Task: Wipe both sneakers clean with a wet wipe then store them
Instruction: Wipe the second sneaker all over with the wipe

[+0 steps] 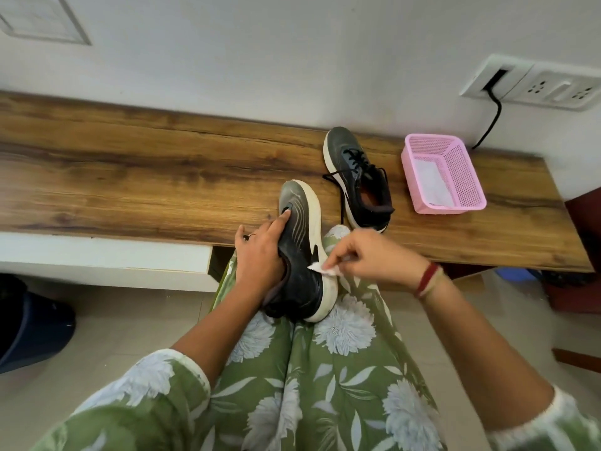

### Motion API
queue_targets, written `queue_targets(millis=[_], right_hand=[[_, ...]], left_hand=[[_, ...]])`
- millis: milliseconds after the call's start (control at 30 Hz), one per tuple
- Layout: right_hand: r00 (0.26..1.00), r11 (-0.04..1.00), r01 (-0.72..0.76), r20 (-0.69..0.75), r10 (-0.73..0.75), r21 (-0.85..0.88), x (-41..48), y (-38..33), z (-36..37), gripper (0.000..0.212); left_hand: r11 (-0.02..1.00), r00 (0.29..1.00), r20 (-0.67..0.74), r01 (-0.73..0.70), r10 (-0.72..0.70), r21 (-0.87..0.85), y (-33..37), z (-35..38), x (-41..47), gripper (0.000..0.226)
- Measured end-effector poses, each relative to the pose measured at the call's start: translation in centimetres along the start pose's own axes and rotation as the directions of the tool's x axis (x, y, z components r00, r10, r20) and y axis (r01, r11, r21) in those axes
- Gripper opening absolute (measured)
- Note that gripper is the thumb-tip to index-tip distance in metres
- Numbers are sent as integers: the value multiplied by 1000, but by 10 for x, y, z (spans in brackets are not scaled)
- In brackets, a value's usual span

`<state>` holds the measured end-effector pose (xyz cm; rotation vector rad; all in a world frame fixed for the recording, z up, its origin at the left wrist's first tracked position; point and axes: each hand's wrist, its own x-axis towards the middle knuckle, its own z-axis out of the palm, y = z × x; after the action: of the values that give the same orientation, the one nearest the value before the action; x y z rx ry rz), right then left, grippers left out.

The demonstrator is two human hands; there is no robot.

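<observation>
A black sneaker (300, 252) with a white sole rests on my lap, tipped on its side with the toe pointing toward the wooden bench. My left hand (260, 252) grips it over the upper, fingers reaching into the opening. My right hand (364, 255) pinches a small white wet wipe (325, 269) against the sole's edge near the heel. The second sneaker (356, 177), dark grey with loose black laces, stands upright on the bench (130, 183) just beyond my knees.
A pink mesh basket (455, 164) with a white sheet inside sits on the bench to the right of the second sneaker. A wall socket panel (533, 83) with a black cable is above it. A dark bin (29, 323) stands on the floor at left.
</observation>
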<state>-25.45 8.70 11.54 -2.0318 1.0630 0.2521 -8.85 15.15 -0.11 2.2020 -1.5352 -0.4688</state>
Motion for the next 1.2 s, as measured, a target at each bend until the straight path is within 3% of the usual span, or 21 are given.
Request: queue_targets(millis=[133, 233, 433, 533, 600, 633, 733, 867, 1067, 1200], right_hand=[[952, 998, -38, -307, 19, -58, 35, -1, 6, 24], [927, 984, -41, -373, -28, -174, 28, 0, 47, 28], [836, 971, -63, -543, -76, -233, -29, -8, 91, 28], [889, 993, -11, -456, -44, -117, -52, -4, 91, 29], [936, 979, -9, -342, 81, 206, -51, 2, 65, 22], [927, 945, -3, -353, 125, 326, -44, 5, 52, 20], [840, 974, -35, -522, 149, 223, -8, 13, 32, 23], [889, 994, -92, -445, 107, 56, 22, 13, 55, 30], [806, 991, -84, -591, 9, -100, -30, 1, 98, 34], [879, 993, -42, -477, -18, -114, -60, -1, 99, 31]], left_hand=[[998, 999, 3, 50, -50, -45, 0, -2, 2, 62], [993, 996, -17, 81, -83, -89, 1, -1, 3, 59], [998, 999, -13, 50, -51, -32, 1, 1, 3, 59], [999, 1000, -13, 25, -25, -25, 0, 1, 3, 57], [999, 999, -15, 33, -34, -29, 0, -1, 4, 58], [999, 999, -10, 41, -42, -27, 0, -2, 5, 59], [999, 999, 5, 48, -48, 10, 1, -4, 5, 62], [997, 999, 3, 45, -45, 57, 3, -4, 6, 60], [995, 998, 0, 59, -59, 82, 5, -6, 6, 57], [994, 1000, 6, 25, -25, 110, 6, -5, 6, 58]])
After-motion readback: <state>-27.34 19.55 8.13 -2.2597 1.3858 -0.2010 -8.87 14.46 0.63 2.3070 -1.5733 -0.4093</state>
